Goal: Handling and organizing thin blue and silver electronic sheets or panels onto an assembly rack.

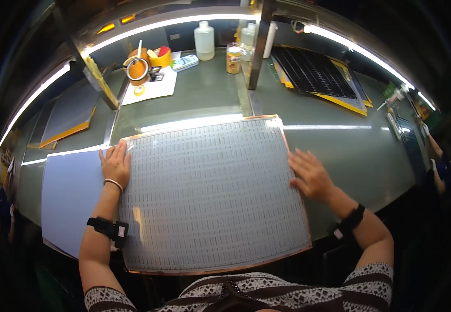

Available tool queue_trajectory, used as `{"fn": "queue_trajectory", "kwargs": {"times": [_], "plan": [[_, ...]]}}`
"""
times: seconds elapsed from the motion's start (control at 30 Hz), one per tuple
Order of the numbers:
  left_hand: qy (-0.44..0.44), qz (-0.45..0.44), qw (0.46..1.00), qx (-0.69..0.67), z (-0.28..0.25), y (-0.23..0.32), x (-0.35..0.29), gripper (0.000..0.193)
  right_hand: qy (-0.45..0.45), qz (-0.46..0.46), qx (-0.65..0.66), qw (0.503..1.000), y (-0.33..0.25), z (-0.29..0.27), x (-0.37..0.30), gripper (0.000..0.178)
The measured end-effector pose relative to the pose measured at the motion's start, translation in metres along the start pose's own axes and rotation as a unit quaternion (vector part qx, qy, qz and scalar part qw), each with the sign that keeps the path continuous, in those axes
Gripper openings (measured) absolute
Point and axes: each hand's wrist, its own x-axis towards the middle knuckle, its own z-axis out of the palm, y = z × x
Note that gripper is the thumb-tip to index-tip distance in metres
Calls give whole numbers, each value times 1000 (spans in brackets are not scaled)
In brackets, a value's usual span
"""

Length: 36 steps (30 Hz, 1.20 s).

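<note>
A large grey patterned panel (210,197) lies on the worktop (350,156). My left hand (116,165) rests unclenched on the panel's far left corner; my right hand (311,176), fingers extended, is at its right edge. A pale-blue sheet (72,197) sits left of the panel, a translucent bottle (204,41) beyond it.

Green-topped workbench (360,161) under bright tube lighting, with darkness closing in around the rim of the frame.
White fluorescent tubes run along the top centre (210,17), slope down the upper right (351,46) and descend the upper left (30,97); two small amber lights (106,28) glow at upper left. A metal post (259,57) rises from the benchtop right of top centre, another post (100,83) at upper left. White reflections (329,127) streak the glossy surface across mid-frame.
</note>
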Motion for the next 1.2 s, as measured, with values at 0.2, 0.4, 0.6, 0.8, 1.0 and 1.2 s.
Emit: {"fn": "queue_trajectory", "kwargs": {"times": [0.2,0.4,0.6,0.8,1.0,1.2], "plan": [[-19,-10,1000,10,1,10,5,42,-46,89,50,994,-84,-21,-108,62],[-68,-24,997,-14,-13,5,-20,49,-17,116,30,993,-106,-3,-116,61],[-110,14,988,-103,-65,20,-159,60,22,136,-31,990,-105,3,-134,59],[-135,-26,979,-153,-129,37,-280,53,17,125,-12,992,-111,1,-131,57],[57,-360,850,-381,-122,50,-327,29,20,115,11,993,-113,4,-145,56],[-47,-431,582,-688,-86,48,-322,21,64,142,21,988,-122,-3,-150,47]]}}
